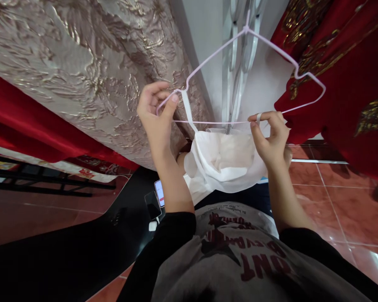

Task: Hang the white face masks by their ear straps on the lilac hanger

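Note:
A thin pale pink hanger [246,29] is held up in front of me, its hook toward the top of the view. My left hand [157,109] is closed round the hanger's left end, thumb on the wire. Beside that thumb, a white strap [188,110] loops over the left shoulder notch. It runs down to a white garment [222,153] with a sheer outer layer, which hangs below the bar at my lap. My right hand [272,136] pinches by the bottom bar, with the other white strap [258,118] across its index finger. The hanger's right shoulder carries no strap.
Beige-pink embossed fabric [113,63] hangs at left, and red cloth with gold embroidery [343,96] at right. Wavy metal rods [234,79] stand ahead by the wall. A black surface [82,247] at left holds a phone [153,205] and a white earbud case [153,226].

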`<state>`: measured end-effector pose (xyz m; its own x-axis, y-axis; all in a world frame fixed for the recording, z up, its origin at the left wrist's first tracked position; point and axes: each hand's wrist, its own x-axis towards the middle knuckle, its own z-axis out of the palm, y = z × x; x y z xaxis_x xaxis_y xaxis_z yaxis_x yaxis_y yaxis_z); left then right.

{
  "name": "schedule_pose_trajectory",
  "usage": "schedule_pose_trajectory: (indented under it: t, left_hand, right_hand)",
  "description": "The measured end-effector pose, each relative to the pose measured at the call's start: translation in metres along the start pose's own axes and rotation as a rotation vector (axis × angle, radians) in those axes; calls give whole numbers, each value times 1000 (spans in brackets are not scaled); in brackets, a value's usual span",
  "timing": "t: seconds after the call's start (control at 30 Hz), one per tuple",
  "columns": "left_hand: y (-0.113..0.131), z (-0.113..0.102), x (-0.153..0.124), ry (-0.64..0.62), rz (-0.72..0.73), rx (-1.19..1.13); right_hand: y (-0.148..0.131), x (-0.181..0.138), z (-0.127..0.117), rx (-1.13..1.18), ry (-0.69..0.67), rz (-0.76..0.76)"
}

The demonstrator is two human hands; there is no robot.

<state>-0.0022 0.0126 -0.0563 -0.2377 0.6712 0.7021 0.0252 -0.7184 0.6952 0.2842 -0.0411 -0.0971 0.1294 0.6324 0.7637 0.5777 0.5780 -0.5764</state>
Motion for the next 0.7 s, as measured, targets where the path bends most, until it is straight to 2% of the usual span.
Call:
schedule_pose_trajectory:
  t: [0.1,0.17,0.27,0.4,0.5,0.6,0.7]
  left_hand:
    - [-12,14,-20,269,-102,-222]
    - [-20,27,-35,321,-203,-278]
    - [-23,44,-54,294,-299,-276]
    - [-14,50,-63,283,-257,-276]
    - [-7,47,-63,260,-255,-250]
    - [-6,45,-63,256,-243,-264]
    - [-8,43,-63,243,-235,-290]
  right_hand:
    - [-1,-1,2,-17,0,-7]
    - [-3,-2,4,-31,-4,-10]
    - [-7,-3,5,-33,-9,-22]
    - [-5,-3,0,57,11,-81]
    - [10,4,-17,133,228,-147]
    - [40,18,-46,121,448,-221]
    - [74,35,-78,39,471,-313]
